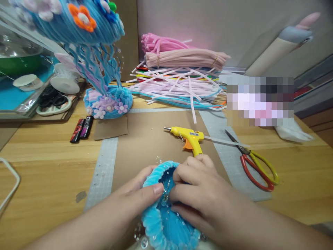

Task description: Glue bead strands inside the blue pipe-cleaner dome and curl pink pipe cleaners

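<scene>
Right hand: we see our right hand (197, 189) bent over the blue fuzzy bowl (166, 222), its fingers curled closed and pinching at the inner rim, where small clear beads sit.
Left hand: our left hand (142, 194) holds the bowl from the other side, thumb pressed on the rim, so it is closed on it.
Bowl: it lies between both hands, touching them, its opening turned to us.
Just beyond the right hand: a yellow glue gun (188, 137) lies on brown cardboard (145, 139); its small label we cannot read.
To the right of the right hand: scissors (256, 163) with red and yellow handles, closed, on a grey cutting mat (226, 152).
Far beyond the hands: a pile of pipe cleaners (182, 74), pink, white and blue.
Beyond the left hand: a blue jellyfish-like ornament (99, 52) with flowers, and two dark tubes (82, 130) whose writing is too small to read.
Surface: a wooden table (47, 166).
Room: a pale wall (221, 24) behind the pile.
</scene>
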Available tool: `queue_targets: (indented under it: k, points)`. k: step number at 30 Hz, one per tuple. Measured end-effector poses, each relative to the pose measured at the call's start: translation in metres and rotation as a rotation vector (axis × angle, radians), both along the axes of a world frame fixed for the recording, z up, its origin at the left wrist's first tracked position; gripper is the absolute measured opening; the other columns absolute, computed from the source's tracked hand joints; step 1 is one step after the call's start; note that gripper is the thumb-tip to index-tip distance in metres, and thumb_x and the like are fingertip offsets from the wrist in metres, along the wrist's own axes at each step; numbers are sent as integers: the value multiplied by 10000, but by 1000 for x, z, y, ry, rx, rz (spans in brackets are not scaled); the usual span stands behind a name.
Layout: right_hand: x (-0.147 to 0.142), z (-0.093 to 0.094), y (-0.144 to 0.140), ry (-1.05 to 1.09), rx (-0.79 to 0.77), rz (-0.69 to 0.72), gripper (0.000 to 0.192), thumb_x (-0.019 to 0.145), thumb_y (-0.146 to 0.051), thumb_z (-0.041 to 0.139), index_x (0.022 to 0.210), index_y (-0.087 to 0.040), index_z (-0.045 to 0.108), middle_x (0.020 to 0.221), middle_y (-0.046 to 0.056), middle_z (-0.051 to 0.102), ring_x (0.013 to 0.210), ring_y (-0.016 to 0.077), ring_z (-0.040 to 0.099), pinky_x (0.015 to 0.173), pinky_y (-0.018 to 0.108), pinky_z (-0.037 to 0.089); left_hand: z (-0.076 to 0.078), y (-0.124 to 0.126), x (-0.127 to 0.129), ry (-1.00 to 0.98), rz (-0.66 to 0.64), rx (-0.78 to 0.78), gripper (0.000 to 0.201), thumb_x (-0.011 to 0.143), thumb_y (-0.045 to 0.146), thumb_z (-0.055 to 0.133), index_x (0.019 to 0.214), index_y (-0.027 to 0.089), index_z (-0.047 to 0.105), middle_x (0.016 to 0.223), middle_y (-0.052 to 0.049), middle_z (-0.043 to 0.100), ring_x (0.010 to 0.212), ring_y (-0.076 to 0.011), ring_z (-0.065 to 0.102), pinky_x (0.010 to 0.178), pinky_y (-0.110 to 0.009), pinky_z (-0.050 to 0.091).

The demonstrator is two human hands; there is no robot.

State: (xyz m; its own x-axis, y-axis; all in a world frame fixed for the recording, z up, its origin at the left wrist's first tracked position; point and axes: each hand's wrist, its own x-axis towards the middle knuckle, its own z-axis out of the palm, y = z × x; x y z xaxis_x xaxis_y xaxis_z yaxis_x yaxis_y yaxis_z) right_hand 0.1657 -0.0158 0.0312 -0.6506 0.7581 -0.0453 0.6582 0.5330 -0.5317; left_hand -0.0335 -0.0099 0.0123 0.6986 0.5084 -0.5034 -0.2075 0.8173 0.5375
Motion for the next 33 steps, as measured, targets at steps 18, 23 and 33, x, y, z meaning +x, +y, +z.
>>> queue_targets:
  k: [18,23,33]
  points:
    - [-3,-3,-3,95,90,-30,188,916,-178,535,780,-194,664,759,-6,602,766,171,399,756,378,220,-1,0,-2,-17,32,-73,613,847,326,623,1394,237,361,1062,-89,653,979,-253,628,855,-390,440]
    - [-3,-6,-2,96,71,-1,189,921,-192,520,791,-193,658,763,-2,608,764,174,404,741,382,217,-2,4,-2,-1,9,13,570,852,331,615,1372,223,409,1132,-96,642,1043,-258,604,903,-397,421]
    - [10,6,3,208,-109,-82,91,898,-178,586,887,-233,658,878,-14,607,847,160,487,788,340,293,-4,5,-7,64,-26,56,483,888,373,549,1343,234,469,1182,-91,639,1084,-286,590,958,-457,422]
